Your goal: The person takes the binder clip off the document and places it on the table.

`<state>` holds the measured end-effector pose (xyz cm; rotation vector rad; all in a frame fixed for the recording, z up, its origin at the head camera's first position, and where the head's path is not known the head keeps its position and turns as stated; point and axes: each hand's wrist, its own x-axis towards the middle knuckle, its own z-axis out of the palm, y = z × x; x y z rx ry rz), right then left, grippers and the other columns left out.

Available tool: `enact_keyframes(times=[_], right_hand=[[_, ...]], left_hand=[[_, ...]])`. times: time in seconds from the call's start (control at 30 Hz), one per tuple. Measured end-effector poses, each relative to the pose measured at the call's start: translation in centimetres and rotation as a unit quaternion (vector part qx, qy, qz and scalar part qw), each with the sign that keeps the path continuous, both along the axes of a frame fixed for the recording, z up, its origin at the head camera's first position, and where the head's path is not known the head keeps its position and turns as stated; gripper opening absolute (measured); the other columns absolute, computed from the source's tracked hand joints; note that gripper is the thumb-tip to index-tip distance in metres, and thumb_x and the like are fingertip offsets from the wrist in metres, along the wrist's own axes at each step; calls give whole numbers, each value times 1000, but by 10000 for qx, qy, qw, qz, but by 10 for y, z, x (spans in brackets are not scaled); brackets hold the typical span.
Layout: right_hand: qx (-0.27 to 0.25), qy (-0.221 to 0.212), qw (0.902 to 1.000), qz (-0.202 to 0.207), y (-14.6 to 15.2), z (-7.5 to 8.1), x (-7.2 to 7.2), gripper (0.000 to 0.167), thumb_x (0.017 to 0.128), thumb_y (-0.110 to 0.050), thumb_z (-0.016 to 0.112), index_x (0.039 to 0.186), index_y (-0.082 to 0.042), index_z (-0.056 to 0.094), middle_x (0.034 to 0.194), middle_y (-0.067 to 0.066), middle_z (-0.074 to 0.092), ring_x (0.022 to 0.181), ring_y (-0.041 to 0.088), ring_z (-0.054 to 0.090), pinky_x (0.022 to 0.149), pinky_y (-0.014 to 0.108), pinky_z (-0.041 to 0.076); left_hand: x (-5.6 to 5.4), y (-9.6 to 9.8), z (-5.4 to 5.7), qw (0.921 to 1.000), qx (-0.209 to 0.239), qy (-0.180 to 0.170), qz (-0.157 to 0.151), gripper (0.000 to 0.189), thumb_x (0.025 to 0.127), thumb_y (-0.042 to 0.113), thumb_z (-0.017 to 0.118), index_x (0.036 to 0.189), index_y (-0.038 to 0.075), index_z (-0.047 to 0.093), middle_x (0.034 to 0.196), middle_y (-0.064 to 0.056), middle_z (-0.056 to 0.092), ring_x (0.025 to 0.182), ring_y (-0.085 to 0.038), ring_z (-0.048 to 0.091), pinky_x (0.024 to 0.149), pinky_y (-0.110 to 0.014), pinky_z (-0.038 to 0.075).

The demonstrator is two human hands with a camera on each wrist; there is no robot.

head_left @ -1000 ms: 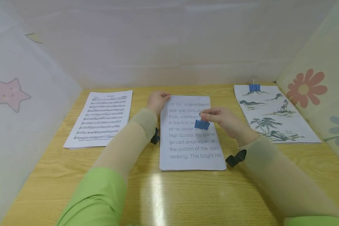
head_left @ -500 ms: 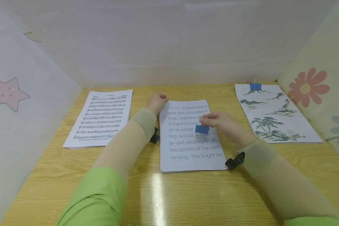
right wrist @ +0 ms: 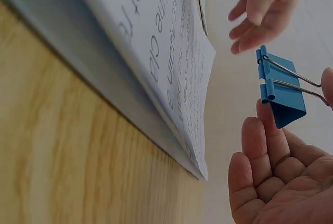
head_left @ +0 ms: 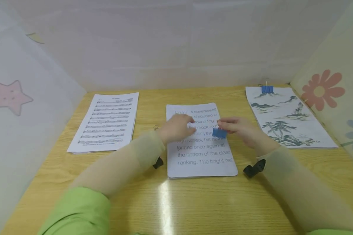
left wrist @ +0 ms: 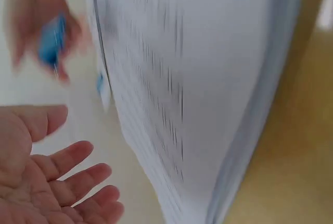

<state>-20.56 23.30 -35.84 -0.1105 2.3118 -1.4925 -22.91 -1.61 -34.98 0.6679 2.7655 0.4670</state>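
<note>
My right hand (head_left: 238,129) pinches a blue binder clip (head_left: 219,133) by its wire handles, above the right side of a stack of printed text pages (head_left: 200,168). In the right wrist view the blue clip (right wrist: 283,86) hangs between thumb and fingers, its jaws apart from the paper. My left hand (head_left: 177,127) hovers over the stack's upper left, fingers spread and holding nothing. In the left wrist view the left palm (left wrist: 47,177) faces up beside the pages. Wire loops of another clip (head_left: 156,127) show behind the left wrist, the rest of it hidden.
On the left of the wooden table (head_left: 194,202) lies a stack of sheet music (head_left: 106,122). To the right, landscape drawings (head_left: 288,120) carry a blue binder clip (head_left: 267,89) at their top edge. Light patterned walls enclose the back and sides.
My left hand has left the text stack's top left corner and moved down and right over the page. The right hand has shifted slightly right, with the blue binder clip in its grip.
</note>
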Motion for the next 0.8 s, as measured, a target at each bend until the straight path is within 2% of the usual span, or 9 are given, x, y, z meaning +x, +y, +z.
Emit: enact_keyframes(times=[0.1,0.17,0.23,0.3,0.33,0.53,0.7,0.8], right_hand=[[-55,-38,9999,-109,9,2,1,65,95,-39,59,142,3,42,141,22,46,121,29,46,102,45,36],[-74,-61,9999,-119,14,4,2,65,96,-38,58,144,3,39,142,23,44,115,23,48,98,41,40],[-47,-101,9999,-108,18,5,4,66,97,-38,57,145,2,36,143,23,43,109,19,50,95,39,43],[-18,-130,9999,-90,22,6,5,67,97,-37,56,146,3,34,144,23,41,106,17,51,91,37,45],[6,-140,9999,-87,23,6,6,67,97,-37,56,146,3,33,145,23,41,107,18,51,90,36,46],[79,-168,9997,-174,28,5,9,67,97,-38,57,145,4,35,146,21,39,111,20,47,87,30,48],[79,-151,9997,-173,29,6,10,66,97,-39,56,145,2,36,146,20,39,110,18,49,89,32,46],[53,-139,9998,-103,28,6,10,68,97,-40,56,146,2,35,147,21,38,116,23,47,91,36,45]], left_hand=[[41,11,-4,9921,-633,357,-1024,57,91,49,60,134,13,54,138,-4,52,128,-25,45,108,-39,35],[62,16,-8,9791,-1032,665,-1623,62,87,55,61,134,14,54,136,-4,52,123,-25,48,102,-38,42],[76,19,-14,9670,-1266,921,-2012,65,84,58,62,132,15,54,133,-2,52,117,-22,50,95,-36,47],[84,20,-18,9594,-1387,1058,-2217,65,82,59,63,131,17,54,131,-1,52,113,-21,50,89,-35,50],[86,20,-20,9574,-1429,1092,-2257,64,82,59,64,131,18,53,129,-1,51,111,-20,50,86,-35,50],[86,21,-25,9595,-1410,860,-2284,61,81,54,66,130,20,54,123,0,53,102,-18,50,77,-31,51],[77,19,-25,9616,-1420,733,-2230,63,80,52,67,133,20,53,125,0,52,103,-19,49,79,-32,50],[69,13,-25,9653,-1437,633,-2084,64,80,50,67,135,22,52,130,0,50,108,-20,48,83,-33,49]])
